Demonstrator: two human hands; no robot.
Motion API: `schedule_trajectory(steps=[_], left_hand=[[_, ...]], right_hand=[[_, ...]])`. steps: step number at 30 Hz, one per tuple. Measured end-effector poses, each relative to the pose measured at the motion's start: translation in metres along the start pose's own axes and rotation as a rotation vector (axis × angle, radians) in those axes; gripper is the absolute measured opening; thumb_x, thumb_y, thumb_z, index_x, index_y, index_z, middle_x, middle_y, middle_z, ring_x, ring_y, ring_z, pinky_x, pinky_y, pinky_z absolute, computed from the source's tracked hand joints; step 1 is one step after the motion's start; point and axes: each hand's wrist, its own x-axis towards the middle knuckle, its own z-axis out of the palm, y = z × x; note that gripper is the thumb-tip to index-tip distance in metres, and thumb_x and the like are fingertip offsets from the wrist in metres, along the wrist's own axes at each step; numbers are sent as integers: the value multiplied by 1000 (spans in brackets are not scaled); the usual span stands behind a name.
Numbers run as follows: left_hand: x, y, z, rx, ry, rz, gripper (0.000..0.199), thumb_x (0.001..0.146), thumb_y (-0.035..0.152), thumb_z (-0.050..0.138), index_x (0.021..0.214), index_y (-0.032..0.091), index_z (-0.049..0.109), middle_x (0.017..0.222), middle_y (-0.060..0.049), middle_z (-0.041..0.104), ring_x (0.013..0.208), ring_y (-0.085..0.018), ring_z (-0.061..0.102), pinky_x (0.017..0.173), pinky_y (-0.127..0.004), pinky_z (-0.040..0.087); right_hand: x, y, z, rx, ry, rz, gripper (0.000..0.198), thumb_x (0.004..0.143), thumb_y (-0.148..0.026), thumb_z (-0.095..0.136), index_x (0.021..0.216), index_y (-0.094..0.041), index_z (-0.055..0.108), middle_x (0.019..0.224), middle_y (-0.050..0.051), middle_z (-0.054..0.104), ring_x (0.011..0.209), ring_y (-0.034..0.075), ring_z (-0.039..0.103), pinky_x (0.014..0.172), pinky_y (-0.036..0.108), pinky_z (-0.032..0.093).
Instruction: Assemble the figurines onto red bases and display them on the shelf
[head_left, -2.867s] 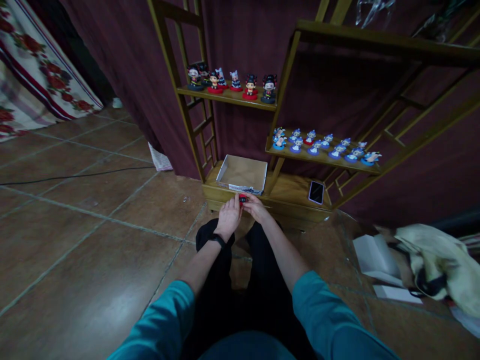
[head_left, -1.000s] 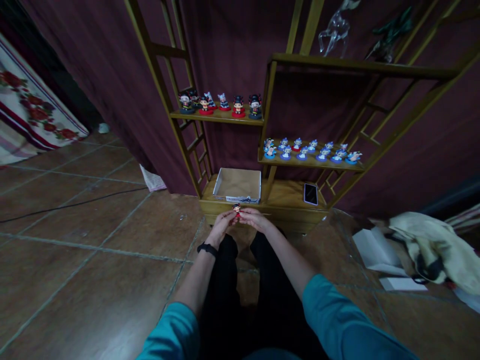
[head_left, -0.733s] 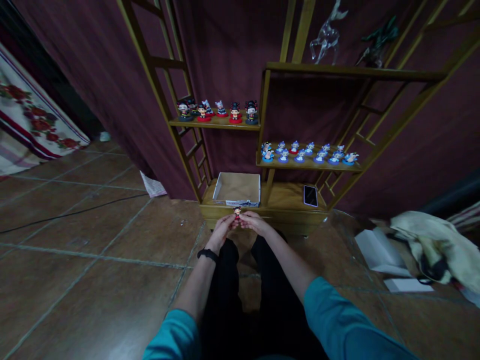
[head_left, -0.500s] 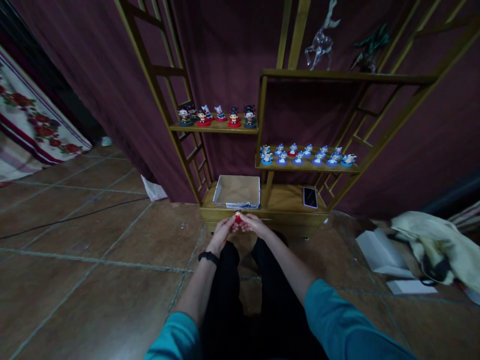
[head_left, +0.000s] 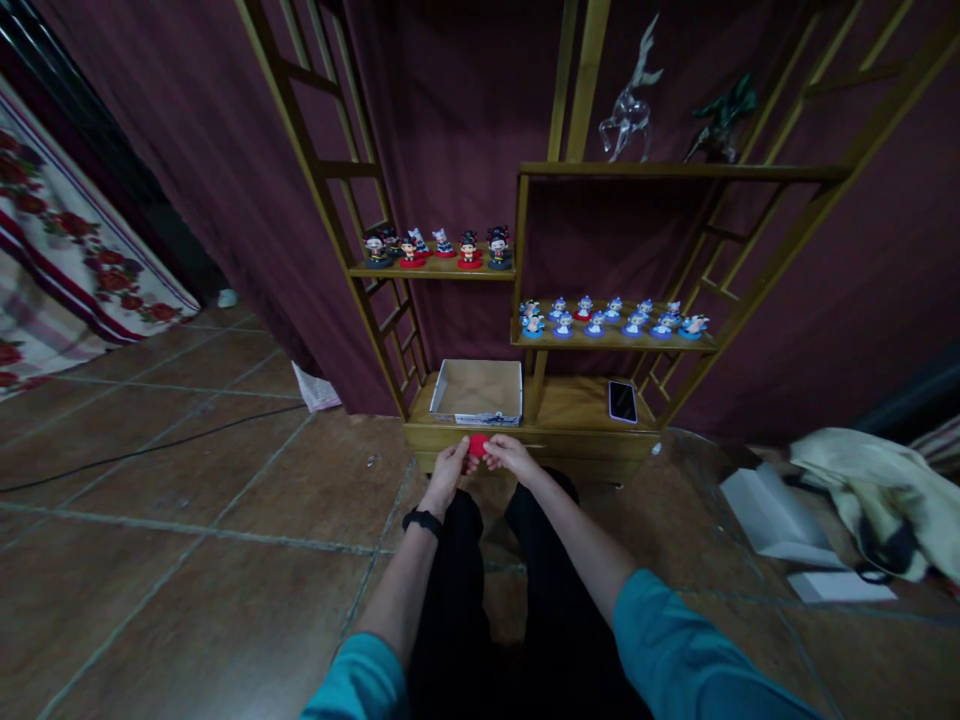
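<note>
Between my two hands is a small figurine (head_left: 478, 446), its round red base turned toward me so its upper part is hidden. My left hand (head_left: 453, 466) pinches it from the left, and my right hand (head_left: 508, 456) pinches it from the right. Just beyond my hands, an open cardboard box (head_left: 480, 385) rests on the low shelf. Black-haired figurines (head_left: 469, 250) on red and dark bases stand on the upper left shelf (head_left: 442, 271). Several blue-and-white figurines (head_left: 595, 323) stand in rows on the right shelf (head_left: 622, 342).
A phone (head_left: 622, 401) lies on the low shelf at right. Higher up stand a clear glass horse (head_left: 628, 110) and a dark green ornament (head_left: 721, 120). A cable (head_left: 157, 446) crosses the tiled floor at left. White packaging (head_left: 780, 515) and pale cloth (head_left: 855, 480) lie at right.
The figurine has been turned in my hands: its face and dark hair showed before, now the red base does. The camera view has shifted slightly upward.
</note>
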Motion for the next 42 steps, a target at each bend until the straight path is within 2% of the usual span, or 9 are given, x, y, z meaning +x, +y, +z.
schedule_trajectory(steps=[5,9,12,14,17,27,30,35,42], left_hand=[[0,-3,2,38,94,83,36,68,48,57,58,14,56,47,0,53,40,-8,43,42,-20,29],[-3,-2,5,26,210,204,23,64,28,62,84,16,63,67,-1,61,51,-8,48,47,-20,33],[-7,3,8,51,88,231,36,61,20,63,97,18,64,87,-4,65,65,-12,55,59,-23,41],[-9,6,8,56,5,220,34,61,20,63,95,18,66,93,-6,66,77,-15,57,69,-26,43],[-10,8,8,42,-16,183,31,60,23,66,91,18,68,95,-7,66,86,-18,58,76,-29,43],[-6,4,2,-2,68,74,34,55,35,73,81,14,67,69,-4,66,57,-11,56,54,-23,41],[-4,2,0,-33,58,47,36,55,39,72,79,13,65,66,-4,65,54,-10,56,50,-21,39],[-2,1,3,-17,71,-2,34,58,40,70,76,12,63,66,-6,65,54,-11,57,49,-21,39],[-1,-2,6,-48,63,-20,37,60,36,70,88,13,60,68,-5,66,52,-11,59,48,-21,39]], right_hand=[[-4,-4,-2,91,19,35,27,68,-40,65,73,-15,56,56,-1,59,44,6,50,47,19,43],[-9,-8,-8,170,-30,128,22,73,-35,61,77,-13,59,57,1,60,45,7,51,48,19,43],[-11,-11,-13,191,-71,213,20,76,-32,58,79,-13,60,57,1,61,45,8,52,47,19,43],[-11,-12,-14,195,-85,254,19,77,-31,57,79,-13,60,56,1,60,45,8,52,47,19,43],[-10,-13,-14,180,-97,288,22,78,-34,56,76,-13,59,56,1,60,44,7,51,45,19,42],[-3,-6,-8,144,5,185,35,72,-47,58,59,-16,49,42,-6,45,34,4,34,34,16,26],[-2,-6,-9,150,46,141,25,72,-40,60,67,-16,54,50,-4,52,37,4,39,36,16,30],[0,-4,-10,205,-2,127,15,71,-26,63,82,-17,61,69,1,62,48,6,51,46,18,42],[6,4,-13,228,37,129,14,67,-16,65,81,-15,61,63,1,61,50,8,53,50,20,46]])
